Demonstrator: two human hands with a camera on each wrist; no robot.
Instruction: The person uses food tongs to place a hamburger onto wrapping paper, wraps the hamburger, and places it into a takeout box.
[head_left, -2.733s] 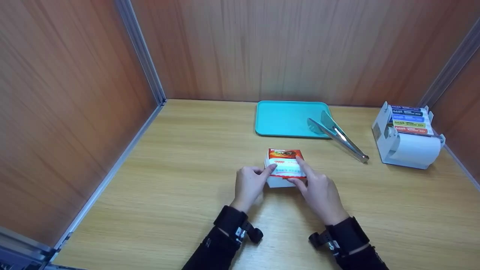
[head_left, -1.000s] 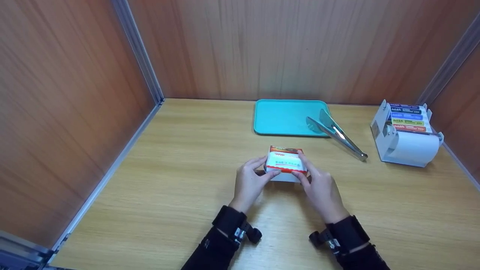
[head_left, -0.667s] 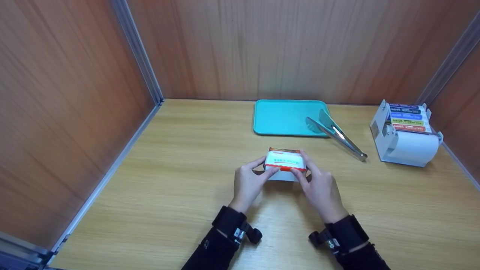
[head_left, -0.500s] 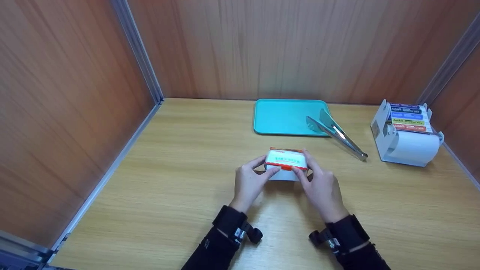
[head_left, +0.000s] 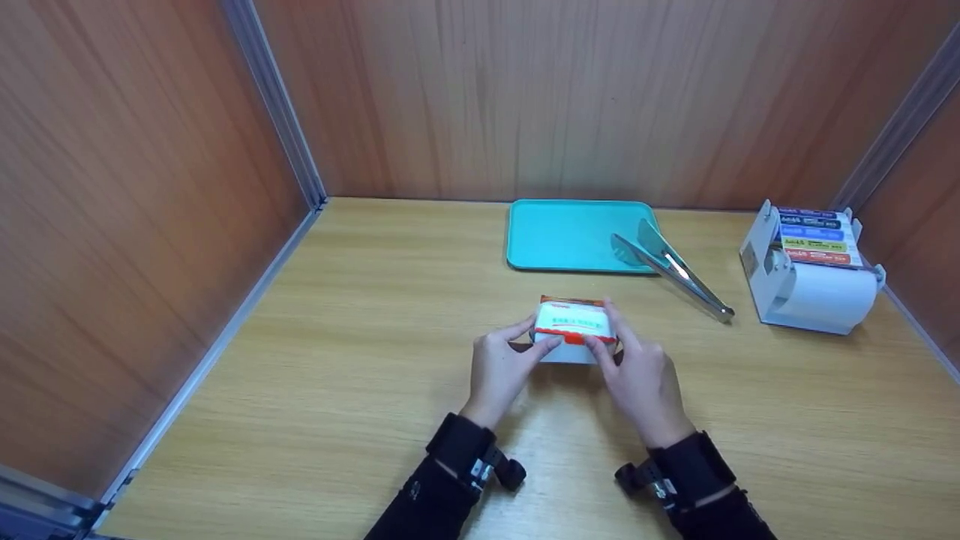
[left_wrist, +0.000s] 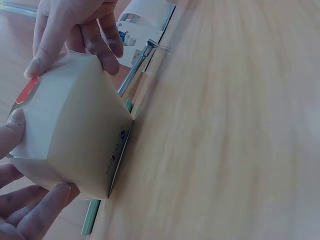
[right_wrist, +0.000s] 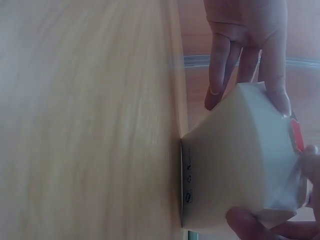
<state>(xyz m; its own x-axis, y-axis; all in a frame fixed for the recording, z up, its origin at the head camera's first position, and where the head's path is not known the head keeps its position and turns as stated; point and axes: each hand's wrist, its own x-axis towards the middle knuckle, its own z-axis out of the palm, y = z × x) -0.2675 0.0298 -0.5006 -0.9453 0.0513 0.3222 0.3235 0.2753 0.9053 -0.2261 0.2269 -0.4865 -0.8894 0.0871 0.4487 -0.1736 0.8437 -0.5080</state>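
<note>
A small white paper food box [head_left: 571, 352] with a red-edged printed lid [head_left: 574, 320] sits on the table, held from both sides. In the head view, my left hand [head_left: 499, 367] grips its left side, thumb at the front edge and fingers along the side. On the right side, my right hand [head_left: 641, 379] grips it likewise, with its thumb close to the other thumb by the red front tab [head_left: 574, 338]. Both wrist views show the box's plain front wall [left_wrist: 92, 135], slanting in towards its base, with small dark print low down.
Behind the box lies a turquoise tray [head_left: 570, 236], with metal tongs [head_left: 694, 286] leaning over its right corner. At the far right stands a white rack [head_left: 772, 289] with coloured labelled strips and a white roll [head_left: 832, 300]. Wooden panels [head_left: 480, 97] enclose the table.
Both thumbs have come to the box's front edge, and my left fingers have moved along its side. The lid's red front edge has risen and its tab now shows over the front wall.
</note>
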